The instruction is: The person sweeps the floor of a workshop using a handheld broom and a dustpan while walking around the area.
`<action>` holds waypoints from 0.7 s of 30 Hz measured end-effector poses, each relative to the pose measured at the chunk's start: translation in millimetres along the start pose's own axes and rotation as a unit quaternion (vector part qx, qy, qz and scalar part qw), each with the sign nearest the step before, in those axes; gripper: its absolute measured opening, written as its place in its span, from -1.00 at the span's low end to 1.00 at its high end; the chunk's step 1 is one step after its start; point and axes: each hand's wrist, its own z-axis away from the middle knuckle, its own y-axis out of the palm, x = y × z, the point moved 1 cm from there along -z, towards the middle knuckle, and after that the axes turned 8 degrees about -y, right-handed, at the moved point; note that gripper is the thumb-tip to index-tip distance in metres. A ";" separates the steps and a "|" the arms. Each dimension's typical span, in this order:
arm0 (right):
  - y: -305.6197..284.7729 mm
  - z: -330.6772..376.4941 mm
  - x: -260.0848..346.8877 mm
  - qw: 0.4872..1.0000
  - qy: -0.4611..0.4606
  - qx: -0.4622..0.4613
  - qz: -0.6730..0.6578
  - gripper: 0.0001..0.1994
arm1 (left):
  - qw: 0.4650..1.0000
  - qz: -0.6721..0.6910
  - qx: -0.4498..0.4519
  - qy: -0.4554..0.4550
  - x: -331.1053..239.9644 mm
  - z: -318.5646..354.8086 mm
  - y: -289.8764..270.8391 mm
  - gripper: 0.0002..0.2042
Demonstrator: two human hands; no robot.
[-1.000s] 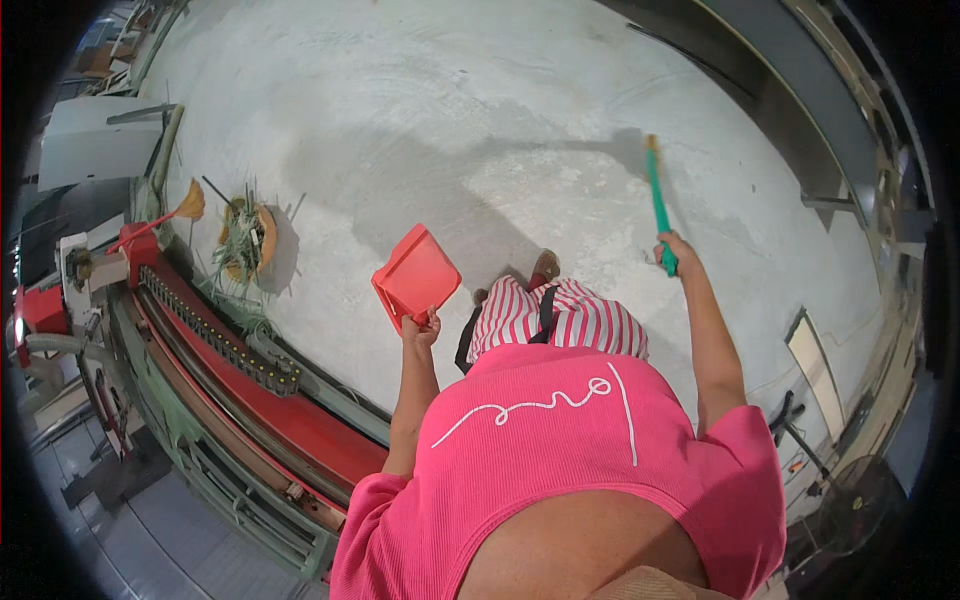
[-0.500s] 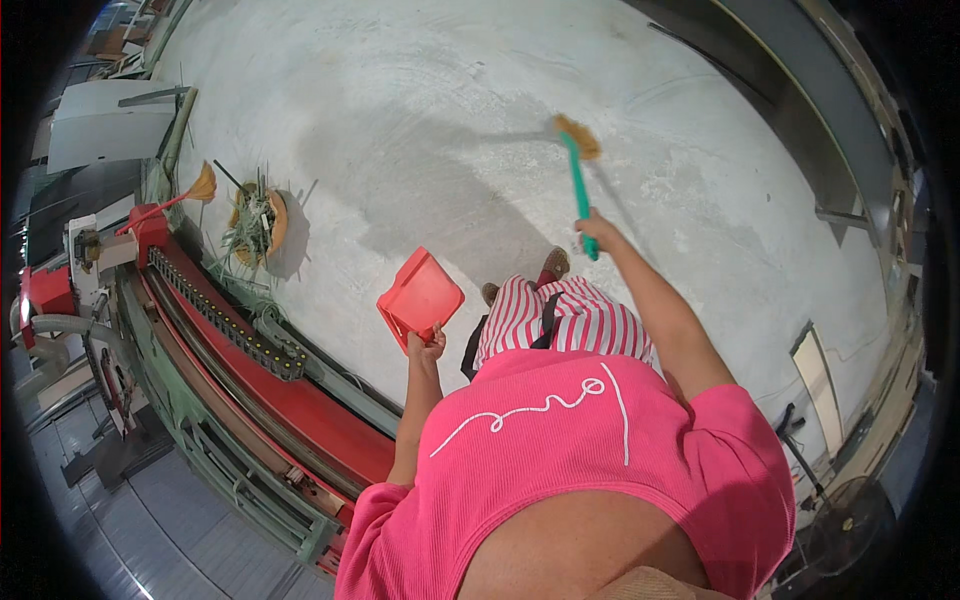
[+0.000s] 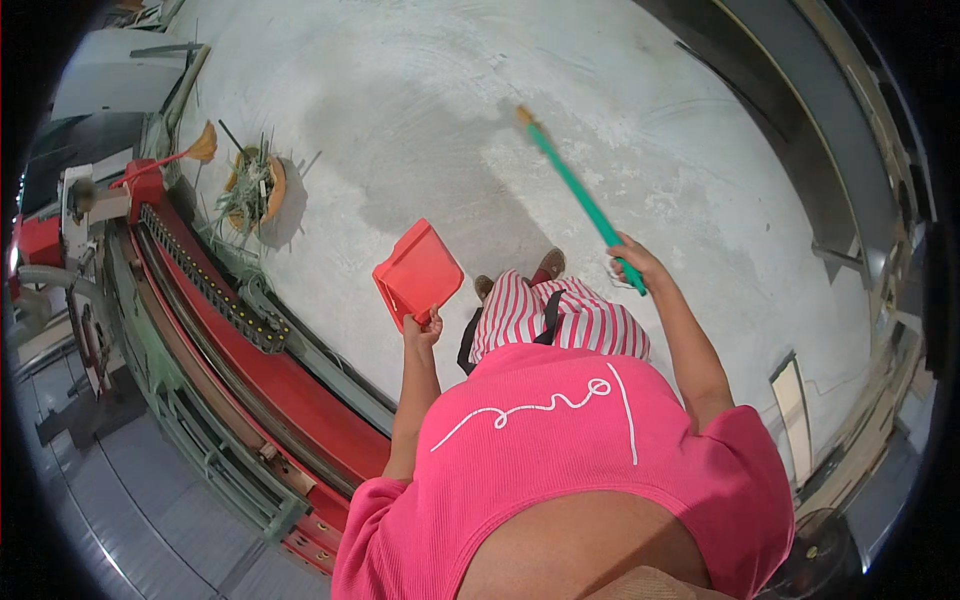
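My left hand (image 3: 424, 328) is closed round the handle of a red dustpan (image 3: 424, 272), its flat scoop pointing forward and away from me. Off to the right, my right hand (image 3: 637, 260) grips a broom (image 3: 575, 188) near the end of its green handle. The handle slants forward and to the left. Its small tan bristle head (image 3: 525, 115) is the farthest part from me, and I cannot tell whether it touches the floor.
Grey concrete floor (image 3: 330, 290) with damp-looking patches lies ahead. An orange-rimmed tub (image 3: 277, 193) full of scrap strips stands front left, beside a red and green machine (image 3: 270, 385). A second broom (image 3: 203, 145) leans there. Dark metal structure (image 3: 800, 130) lines the right; a fan (image 3: 815, 550) is lower right.
My right hand has moved right and nearer to me. The broom has swung left at its bristle end and now slants more. The dustpan has hardly moved.
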 end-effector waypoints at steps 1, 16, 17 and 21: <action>-15.6 7.4 0.4 0.999 0.000 -0.041 -0.003 -0.61 | 1.000 0.000 -0.001 0.004 6.2 4.4 9.3 -0.62; -117.9 -104.0 66.2 0.957 0.007 -0.263 -0.125 -0.88 | 0.997 -0.043 -0.067 -0.017 9.3 -4.4 -3.6 -0.62; -103.7 -115.7 60.4 0.963 0.011 -0.245 -0.110 -0.88 | 0.996 -0.044 -0.071 -0.017 8.8 -3.5 -7.5 -0.62; -66.5 -168.2 26.1 0.988 -0.044 -0.145 -0.009 -0.85 | 0.995 -0.070 -0.074 -0.009 5.3 -11.4 31.9 -0.64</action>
